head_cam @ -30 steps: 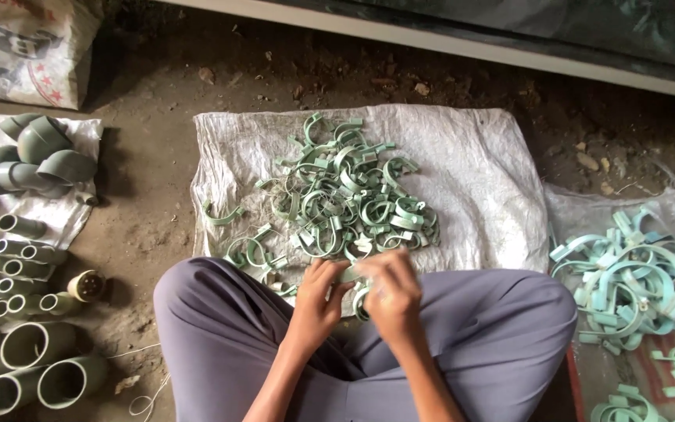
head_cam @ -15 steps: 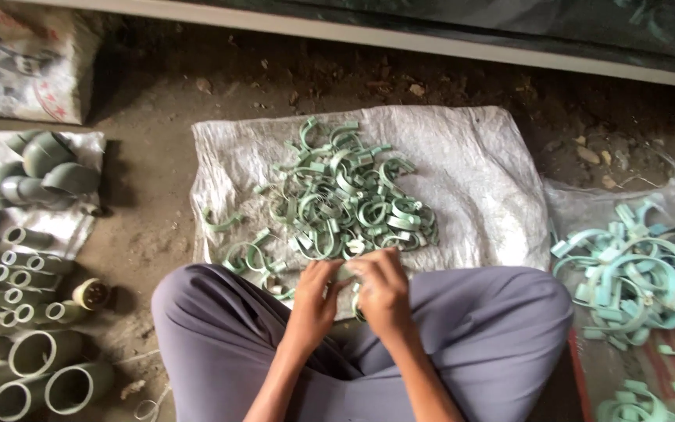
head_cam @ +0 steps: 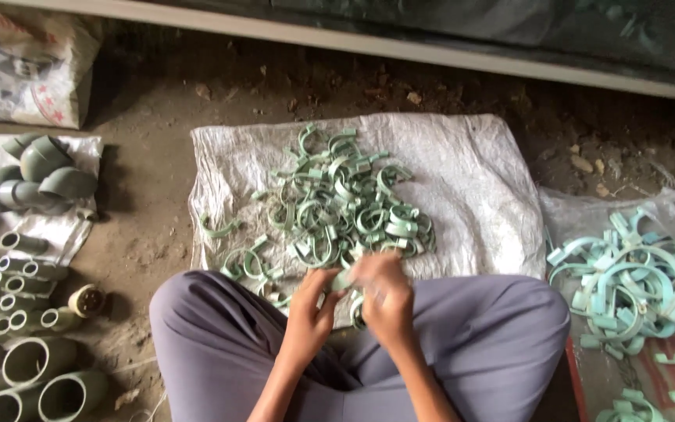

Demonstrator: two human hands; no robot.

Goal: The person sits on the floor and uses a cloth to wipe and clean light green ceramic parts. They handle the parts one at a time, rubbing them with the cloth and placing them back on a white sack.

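Sitting cross-legged on the dirt floor (head_cam: 150,211), seen from the head camera looking down over grey trousers (head_cam: 478,344). Left hand (head_cam: 310,309) and right hand (head_cam: 384,301) brought together just above the near edge of the white sack (head_cam: 470,187), both working on one small green clip (head_cam: 343,279) between them. Left fingers (head_cam: 323,283) curled and closed on the clip; right fingers blurred, apparently pinched on the same piece, though the exact grip cannot be told. Held clip close to the near edge of the sack, just in front of the loose heap of small green clips (head_cam: 337,207) spread over the sack's middle.

Off the right edge of the sack, on a second sack (head_cam: 666,203), a pile of larger pale clips (head_cam: 626,273), with a few more scattered toward the bottom right corner. Along the left edge of the floor, grey pipe elbows (head_cam: 41,176) on a cloth, short pipe pieces (head_cam: 9,312) laid in rows below them, and a printed bag (head_cam: 25,66) in the far left corner.

Judging by the size of the heap, plenty of small clips left to handle; cannot tell which of them are already done.
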